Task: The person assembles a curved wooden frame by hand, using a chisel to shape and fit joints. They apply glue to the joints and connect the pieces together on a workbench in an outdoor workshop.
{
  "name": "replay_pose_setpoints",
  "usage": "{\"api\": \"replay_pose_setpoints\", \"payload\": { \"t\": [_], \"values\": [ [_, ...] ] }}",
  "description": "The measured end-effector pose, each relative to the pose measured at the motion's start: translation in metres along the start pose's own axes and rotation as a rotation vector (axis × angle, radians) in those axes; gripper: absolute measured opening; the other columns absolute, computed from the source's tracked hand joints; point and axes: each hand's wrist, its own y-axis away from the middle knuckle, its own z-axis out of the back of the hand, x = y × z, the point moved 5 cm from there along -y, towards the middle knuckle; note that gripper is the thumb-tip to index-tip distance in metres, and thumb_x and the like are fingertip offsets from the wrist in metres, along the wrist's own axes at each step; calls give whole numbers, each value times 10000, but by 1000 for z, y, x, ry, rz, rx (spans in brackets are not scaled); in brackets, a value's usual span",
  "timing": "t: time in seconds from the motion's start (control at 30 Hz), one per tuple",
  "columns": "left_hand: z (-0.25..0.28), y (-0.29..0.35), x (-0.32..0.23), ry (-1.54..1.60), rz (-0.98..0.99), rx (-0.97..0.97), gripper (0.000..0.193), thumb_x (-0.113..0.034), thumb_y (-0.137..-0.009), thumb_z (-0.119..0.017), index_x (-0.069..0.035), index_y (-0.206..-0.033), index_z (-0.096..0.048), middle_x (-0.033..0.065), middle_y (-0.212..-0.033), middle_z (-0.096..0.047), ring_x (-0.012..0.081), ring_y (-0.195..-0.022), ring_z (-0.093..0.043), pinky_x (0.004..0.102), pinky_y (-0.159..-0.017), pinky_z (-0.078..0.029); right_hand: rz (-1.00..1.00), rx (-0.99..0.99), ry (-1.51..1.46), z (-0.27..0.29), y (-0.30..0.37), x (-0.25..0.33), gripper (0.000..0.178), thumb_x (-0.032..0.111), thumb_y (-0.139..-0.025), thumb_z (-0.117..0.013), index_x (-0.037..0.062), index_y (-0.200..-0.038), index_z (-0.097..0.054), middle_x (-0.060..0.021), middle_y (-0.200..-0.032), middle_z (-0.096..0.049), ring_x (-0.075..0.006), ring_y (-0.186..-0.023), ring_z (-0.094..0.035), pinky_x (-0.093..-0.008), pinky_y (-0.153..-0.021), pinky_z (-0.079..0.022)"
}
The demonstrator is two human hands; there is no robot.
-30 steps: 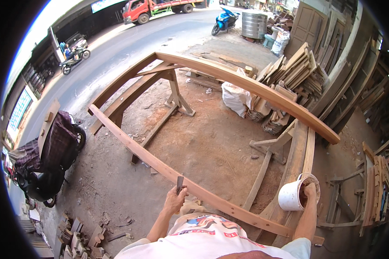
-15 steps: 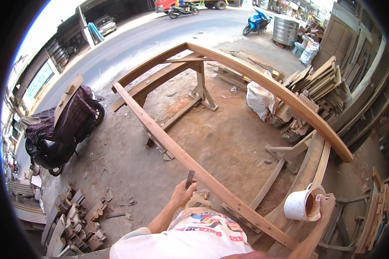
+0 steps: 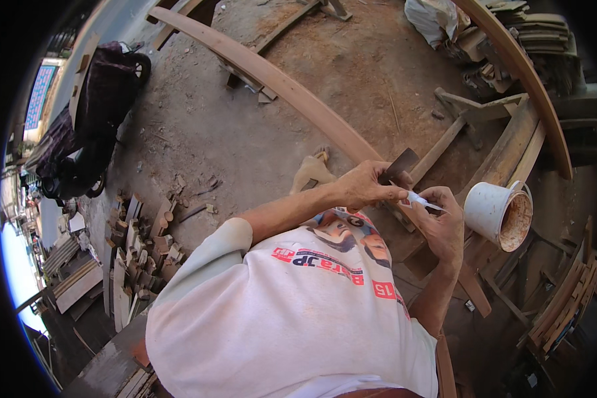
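Note:
My left hand point(image 3: 368, 186) is closed around a flat, dark scraper blade point(image 3: 400, 166), which sticks out past its fingers. My right hand point(image 3: 442, 222) pinches a small white tube-like object point(image 3: 423, 201). The left thumb and fingertips meet the other end of that object, in front of my chest. Just right of the right hand is a white bucket point(image 3: 487, 212) tilted toward the right, its inside smeared with brownish residue. Below and behind both hands runs a long reddish wooden beam point(image 3: 312, 106) of a large frame.
The frame's far-right beam point(image 3: 530, 79) curves past a trestle point(image 3: 444, 146) and a thick plank point(image 3: 507, 146). Wood offcuts point(image 3: 129, 259) are heaped at left, near a covered motorbike point(image 3: 103, 106). Stacked boards point(image 3: 570, 298) lie at the right, and a white sack point(image 3: 434, 20) lies farther off.
My right hand has left the bucket's rim with the small white object and come to my chest. My left hand has moved right with the blade to meet it. The view has tilted down.

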Motion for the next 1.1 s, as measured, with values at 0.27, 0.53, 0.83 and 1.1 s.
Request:
{"api": "replay_pose_setpoints", "payload": {
  "t": [0.27,0.53,0.83,1.1],
  "values": [
    [35,5,21,160,-35,5,274,-220,-954,-827,-65,-1169,-759,-32,-833,-694,34,-695,-588,211,-579,-434,-4,-111,-513,-70,-2,-12,245,37,-952,-783,-8,-1165,-670,-36,-1087,-698,-91,-954,-673,-247,-823,-564],
    [135,44,11,47,-7,-237,294,-226,-1047,-706,-19,-1255,-730,35,-964,-762,27,-556,-562,183,-464,-416,409,-293,-46,-156,-29,42,279,23,-947,-738,15,-1198,-619,-182,-1155,-688,-367,-1019,-707,-424,-838,-585],
    [308,86,33,50,-232,-798,279,-244,-1081,-658,-12,-1229,-706,57,-956,-738,43,-693,-629,182,-523,-490,18,-32,-122,-224,-34,46,378,209,-984,-688,62,-1320,-601,-199,-1162,-728,-390,-1017,-718,-462,-894,-561],
    [301,80,34,82,-329,-830,464,-408,-1133,-515,18,-1218,-675,67,-960,-713,81,-736,-627,225,-611,-534,-29,-28,-61,-205,-22,27,379,205,-978,-707,42,-1308,-620,-218,-1168,-726,-411,-1056,-709,-481,-901,-567]
  ]
}}
